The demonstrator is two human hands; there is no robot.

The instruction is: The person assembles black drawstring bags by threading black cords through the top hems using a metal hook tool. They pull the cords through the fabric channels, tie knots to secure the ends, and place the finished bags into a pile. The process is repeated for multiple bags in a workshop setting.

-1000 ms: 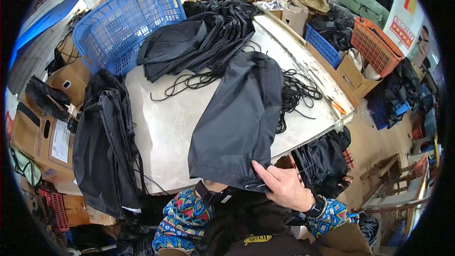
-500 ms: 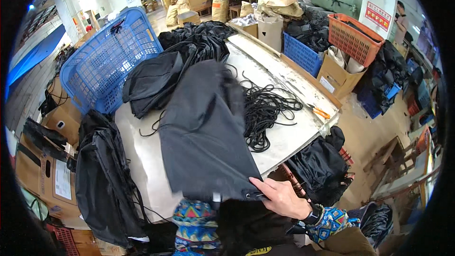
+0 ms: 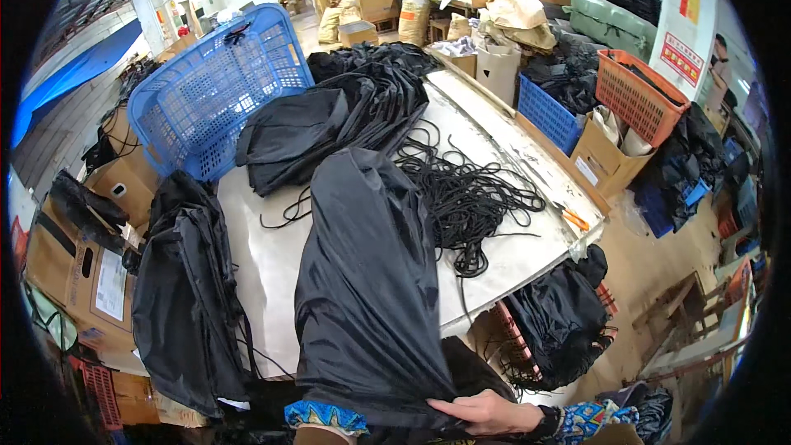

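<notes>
A black drawstring-style fabric bag (image 3: 371,280) stretches from the table's near edge toward its middle. My right hand (image 3: 490,412) is closed on the bag's near right edge, index finger lying along the fabric. My left forearm, in a blue patterned sleeve cuff (image 3: 325,416), reaches up to the bag's near edge and disappears there. The left hand is hidden by the cloth, so its fingers do not show. Beside the bag on the right lies a tangle of black cords (image 3: 474,198). Beyond it rests a pile of black bags (image 3: 329,119).
The white tabletop (image 3: 259,280) carries orange-handled snips (image 3: 574,218) near its right corner. A blue basket (image 3: 218,86) leans at the far left. More black bags (image 3: 185,297) hang at the left edge. A red basket (image 3: 515,334) with black bags stands lower right.
The bag has been drawn toward me, and its fabric looks fuller. My right hand has moved down and nearer, still on the edge. My left sleeve shows lower in view.
</notes>
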